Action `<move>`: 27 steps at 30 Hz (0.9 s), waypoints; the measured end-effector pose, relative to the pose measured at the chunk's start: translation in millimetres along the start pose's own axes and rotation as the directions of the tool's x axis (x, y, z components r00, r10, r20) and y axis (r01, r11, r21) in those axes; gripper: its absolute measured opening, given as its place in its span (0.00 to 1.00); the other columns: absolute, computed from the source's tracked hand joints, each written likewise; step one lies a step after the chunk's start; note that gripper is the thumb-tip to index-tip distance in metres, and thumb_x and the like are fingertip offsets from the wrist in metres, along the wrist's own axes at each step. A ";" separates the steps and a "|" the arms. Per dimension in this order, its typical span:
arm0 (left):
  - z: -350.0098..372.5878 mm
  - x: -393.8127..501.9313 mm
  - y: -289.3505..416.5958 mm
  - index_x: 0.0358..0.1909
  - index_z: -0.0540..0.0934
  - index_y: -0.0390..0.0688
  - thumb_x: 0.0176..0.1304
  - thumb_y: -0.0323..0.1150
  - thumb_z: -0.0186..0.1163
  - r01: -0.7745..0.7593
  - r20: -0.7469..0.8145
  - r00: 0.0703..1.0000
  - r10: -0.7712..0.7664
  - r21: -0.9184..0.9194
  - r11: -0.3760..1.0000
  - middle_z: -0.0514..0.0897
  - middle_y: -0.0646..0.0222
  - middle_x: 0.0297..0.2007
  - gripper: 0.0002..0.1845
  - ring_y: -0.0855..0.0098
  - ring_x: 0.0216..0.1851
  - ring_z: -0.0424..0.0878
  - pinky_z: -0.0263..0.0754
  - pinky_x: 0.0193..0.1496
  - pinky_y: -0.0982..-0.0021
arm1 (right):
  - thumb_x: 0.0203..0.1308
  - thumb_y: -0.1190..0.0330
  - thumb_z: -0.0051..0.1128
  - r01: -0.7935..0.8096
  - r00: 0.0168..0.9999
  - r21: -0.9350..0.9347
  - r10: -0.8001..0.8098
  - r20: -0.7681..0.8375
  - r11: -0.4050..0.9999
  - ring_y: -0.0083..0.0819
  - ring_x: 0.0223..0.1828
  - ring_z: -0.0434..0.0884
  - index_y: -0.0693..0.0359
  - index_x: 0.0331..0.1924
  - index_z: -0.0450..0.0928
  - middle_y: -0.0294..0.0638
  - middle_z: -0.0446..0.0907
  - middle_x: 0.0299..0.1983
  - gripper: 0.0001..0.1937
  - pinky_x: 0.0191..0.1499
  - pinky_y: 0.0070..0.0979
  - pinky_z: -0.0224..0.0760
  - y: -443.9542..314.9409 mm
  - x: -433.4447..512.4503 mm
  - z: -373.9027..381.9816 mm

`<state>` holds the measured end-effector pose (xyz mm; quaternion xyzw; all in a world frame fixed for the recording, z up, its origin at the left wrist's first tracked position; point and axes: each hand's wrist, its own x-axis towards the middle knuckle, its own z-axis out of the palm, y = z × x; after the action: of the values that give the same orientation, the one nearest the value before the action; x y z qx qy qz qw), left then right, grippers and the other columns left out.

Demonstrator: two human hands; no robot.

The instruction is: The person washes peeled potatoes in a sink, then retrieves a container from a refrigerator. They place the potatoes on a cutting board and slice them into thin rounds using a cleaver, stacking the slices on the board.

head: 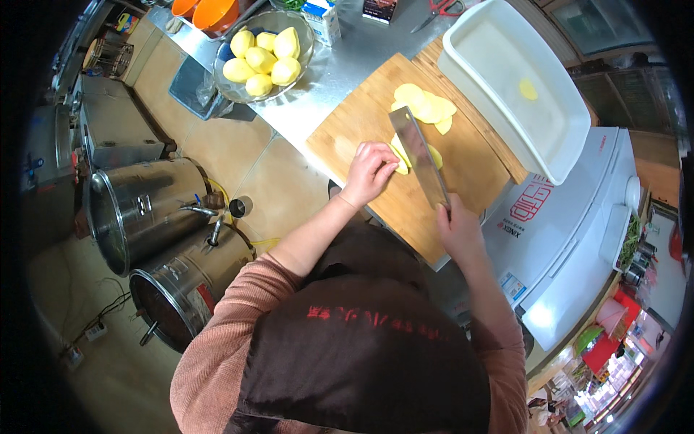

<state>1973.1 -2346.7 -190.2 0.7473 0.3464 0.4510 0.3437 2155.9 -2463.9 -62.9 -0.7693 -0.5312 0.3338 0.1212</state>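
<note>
On a wooden cutting board (347,122), my left hand (373,169) rests its curled fingers against a piece of peeled potato (400,160). My right hand (460,228) grips the handle of a cleaver (417,149), whose broad blade stands over the potato, just right of my left fingers. A cut slice (435,156) lies on the blade's far side. Farther up the board is an overlapping pile of potato slices (423,106). A glass bowl (304,62) at the upper left holds several whole peeled potatoes (260,59).
A white plastic tub (561,114) with one potato slice (528,89) in it sits right of the board, partly on a wooden plank (499,152). Red-handled scissors (445,7), a carton (322,23) and orange bowls (216,15) are at the back. A white chest freezer (558,217) stands to the right.
</note>
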 end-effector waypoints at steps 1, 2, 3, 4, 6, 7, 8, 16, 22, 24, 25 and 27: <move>0.6 -0.2 -1.0 0.35 0.80 0.45 0.57 0.28 0.67 0.002 -0.001 1.000 -0.002 -0.004 1.000 0.80 0.67 0.39 0.06 0.61 0.46 0.76 0.69 0.52 0.62 | 0.67 0.63 0.49 -0.002 1.000 0.007 0.002 -0.002 1.000 0.59 0.34 0.81 0.63 0.43 0.71 0.59 0.81 0.30 0.11 0.38 0.51 0.72 -1.9 -8.2 -9.7; 1.0 -0.8 -1.5 0.35 0.80 0.45 0.57 0.28 0.67 -0.001 -0.004 1.000 0.001 0.003 1.000 0.80 0.66 0.39 0.06 0.61 0.46 0.76 0.69 0.52 0.62 | 0.68 0.63 0.49 0.042 0.999 0.033 -0.041 -0.026 0.999 0.59 0.34 0.81 0.63 0.43 0.71 0.59 0.80 0.30 0.11 0.38 0.52 0.71 -4.0 -14.0 -15.7; 1.4 -1.1 -1.5 0.35 0.80 0.45 0.57 0.29 0.68 -0.003 -0.001 1.000 0.003 0.004 1.000 0.80 0.66 0.39 0.06 0.61 0.46 0.76 0.69 0.52 0.62 | 0.68 0.63 0.48 0.006 1.000 -0.022 -0.006 0.019 1.000 0.59 0.34 0.81 0.63 0.42 0.70 0.59 0.80 0.29 0.11 0.38 0.52 0.71 -5.6 -17.6 -20.0; 1.4 -0.6 -1.8 0.35 0.80 0.45 0.57 0.29 0.68 -0.006 -0.001 1.000 0.006 0.007 1.000 0.80 0.66 0.39 0.06 0.61 0.46 0.76 0.69 0.52 0.62 | 0.68 0.63 0.48 0.020 0.999 -0.056 -0.017 0.045 0.998 0.59 0.33 0.80 0.63 0.41 0.69 0.58 0.80 0.28 0.11 0.37 0.52 0.71 -6.0 -19.9 -24.4; 1.0 -0.1 -0.7 0.35 0.80 0.45 0.57 0.29 0.68 0.006 0.001 1.000 -0.006 0.010 1.000 0.79 0.66 0.39 0.06 0.61 0.46 0.76 0.69 0.52 0.62 | 0.68 0.63 0.48 0.038 0.996 -0.105 -0.029 0.085 0.994 0.59 0.32 0.80 0.63 0.40 0.68 0.58 0.79 0.27 0.10 0.36 0.52 0.72 -6.6 -24.5 -27.7; 0.6 0.4 -0.1 0.35 0.80 0.45 0.56 0.29 0.68 0.009 -0.002 1.000 -0.009 0.008 1.000 0.80 0.66 0.39 0.06 0.60 0.46 0.76 0.69 0.51 0.62 | 0.69 0.63 0.47 0.039 0.995 -0.120 -0.027 0.100 0.992 0.58 0.32 0.80 0.63 0.40 0.68 0.58 0.79 0.26 0.10 0.36 0.52 0.72 -6.5 -26.3 -28.9; 0.7 0.8 0.7 0.34 0.80 0.45 0.56 0.29 0.68 0.016 -0.006 1.000 -0.016 0.007 1.000 0.80 0.67 0.39 0.07 0.60 0.46 0.76 0.70 0.51 0.62 | 0.69 0.63 0.47 0.037 0.994 -0.135 -0.023 0.107 0.990 0.58 0.31 0.80 0.63 0.39 0.68 0.58 0.79 0.26 0.10 0.35 0.52 0.72 -6.2 -27.9 -29.5; 1.3 -0.1 -1.3 0.35 0.80 0.45 0.58 0.30 0.67 0.027 0.006 1.000 -0.027 0.007 1.000 0.79 0.65 0.39 0.06 0.61 0.46 0.75 0.68 0.52 0.62 | 0.69 0.63 0.47 0.021 0.987 -0.138 0.001 0.160 0.990 0.59 0.31 0.80 0.64 0.41 0.68 0.59 0.79 0.26 0.11 0.35 0.52 0.72 -5.9 -23.9 -32.1; 1.2 1.2 -4.2 0.34 0.80 0.45 0.58 0.29 0.66 0.024 0.009 1.000 -0.024 0.001 1.000 0.79 0.65 0.39 0.05 0.61 0.46 0.75 0.68 0.52 0.62 | 0.69 0.64 0.47 0.048 0.987 -0.096 -0.033 0.155 0.994 0.60 0.32 0.80 0.65 0.42 0.69 0.60 0.79 0.26 0.11 0.37 0.53 0.72 -8.5 -7.6 -23.2; 1.6 1.2 -4.0 0.34 0.80 0.44 0.58 0.29 0.67 0.034 0.006 0.999 -0.034 -0.006 0.999 0.79 0.65 0.39 0.05 0.61 0.46 0.76 0.68 0.52 0.62 | 0.69 0.64 0.47 0.048 0.987 -0.090 -0.034 0.156 0.995 0.60 0.32 0.80 0.65 0.43 0.69 0.61 0.79 0.27 0.11 0.37 0.53 0.71 -9.7 -1.8 -20.2; 1.9 1.1 -3.8 0.34 0.80 0.44 0.58 0.29 0.67 0.038 0.002 0.999 -0.038 -0.005 0.999 0.79 0.65 0.39 0.05 0.61 0.46 0.76 0.68 0.52 0.62 | 0.69 0.64 0.47 0.037 0.987 -0.085 -0.023 0.160 0.996 0.60 0.32 0.80 0.65 0.43 0.69 0.61 0.79 0.27 0.11 0.37 0.53 0.71 -10.5 1.2 -18.4; 1.9 1.3 -3.5 0.34 0.80 0.44 0.57 0.28 0.67 0.048 -0.010 0.999 -0.048 0.003 0.999 0.79 0.65 0.39 0.06 0.60 0.46 0.76 0.69 0.52 0.62 | 0.69 0.64 0.47 0.031 0.986 -0.073 -0.019 0.164 0.997 0.60 0.32 0.80 0.65 0.43 0.69 0.61 0.79 0.27 0.11 0.37 0.53 0.71 -12.3 7.7 -14.4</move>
<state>1974.5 -2344.2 -193.2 0.7372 0.3666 0.4458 0.3514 2157.8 -2449.6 -48.4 -0.7367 -0.5612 0.3736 0.0524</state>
